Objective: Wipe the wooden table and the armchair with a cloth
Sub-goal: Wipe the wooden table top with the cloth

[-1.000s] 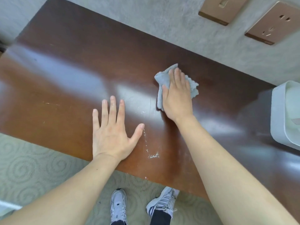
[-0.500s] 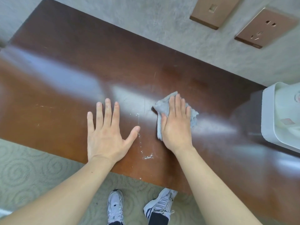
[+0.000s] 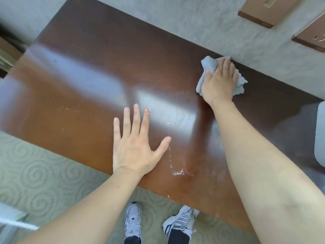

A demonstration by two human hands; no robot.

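Overhead, from the head camera, the right hand [image 3: 219, 83] presses flat, fingers straight, on the grey cloth [image 3: 207, 67] at the table's [image 3: 79, 81] far edge by the wall [image 3: 175, 20], while the left hand [image 3: 135, 145] lies spread and empty near the front edge. White residue [image 3: 177, 172] sits beside the left thumb, well apart from the cloth, so these far strokes could miss it; since the cloth is only pinned, not gripped, it could bunch or slip against the wall.
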